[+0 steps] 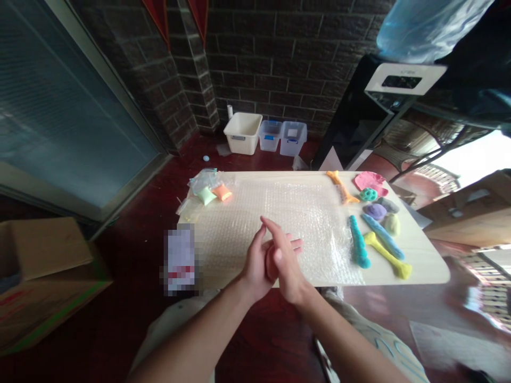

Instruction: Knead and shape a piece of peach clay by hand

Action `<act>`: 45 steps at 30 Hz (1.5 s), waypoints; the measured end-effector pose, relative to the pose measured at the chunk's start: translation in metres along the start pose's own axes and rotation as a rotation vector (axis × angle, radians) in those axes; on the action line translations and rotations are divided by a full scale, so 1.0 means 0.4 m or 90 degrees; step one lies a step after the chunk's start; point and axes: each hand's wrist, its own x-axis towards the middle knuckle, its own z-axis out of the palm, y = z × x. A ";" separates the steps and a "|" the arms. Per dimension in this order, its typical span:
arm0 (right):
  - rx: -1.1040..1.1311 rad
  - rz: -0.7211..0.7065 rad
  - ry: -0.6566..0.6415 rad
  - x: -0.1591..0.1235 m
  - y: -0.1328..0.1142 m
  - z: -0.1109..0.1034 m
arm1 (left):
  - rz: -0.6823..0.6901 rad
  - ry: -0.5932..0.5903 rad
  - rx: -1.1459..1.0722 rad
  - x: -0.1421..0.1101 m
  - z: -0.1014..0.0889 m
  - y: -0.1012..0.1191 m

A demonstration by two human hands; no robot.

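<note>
The left hand (255,268) and the right hand (289,271) are brought together over the near edge of the bubble wrap (315,229), palms turned inward, the right laid across the left, some left fingertips peeping out past it; a reddish-brown rounded patch (272,263) shows between the palms, though I cannot tell whether it is a held lump or part of a hand, nor whether the grip is clamped on anything; the bubble wrap lies flat beneath, spread across the pale table (429,266).

At the wrap's far left corner sit a light green packet (205,196), an orange packet (222,192) and clear plastic bags (203,181); by its far right corner lies an orange bone-shaped piece (342,189); along its right edge is a teal ribbed stick (359,244); further right of the wrap are a yellow bone-shaped piece (388,255), a blue stick (383,235), purple, grey and pale green lumps (375,211), a green holed piece (368,194) and a flat pink piece (367,180); beyond the wrap, on the floor, stand a white basket (241,146) and two clear bins (293,147).
</note>
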 end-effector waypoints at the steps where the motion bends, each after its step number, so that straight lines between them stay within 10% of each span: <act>1: 0.069 0.026 0.016 0.003 0.008 -0.005 | -0.012 0.000 0.007 0.000 0.003 0.015; 13: 0.294 0.142 0.365 0.011 0.082 -0.117 | 0.043 -0.034 -0.067 0.040 0.030 0.118; 19: 0.418 0.274 0.277 -0.022 0.124 -0.125 | 0.092 -0.164 -0.081 0.026 0.024 0.145; 27: 0.319 0.294 0.133 -0.034 0.100 -0.121 | 0.124 -0.143 -0.078 0.042 0.009 0.156; 37: 0.247 0.300 -0.013 -0.027 0.082 -0.054 | 0.235 0.102 0.334 0.109 -0.015 0.062; 45: 0.349 0.338 0.041 0.003 0.122 -0.074 | 0.341 0.211 0.642 0.121 -0.053 0.054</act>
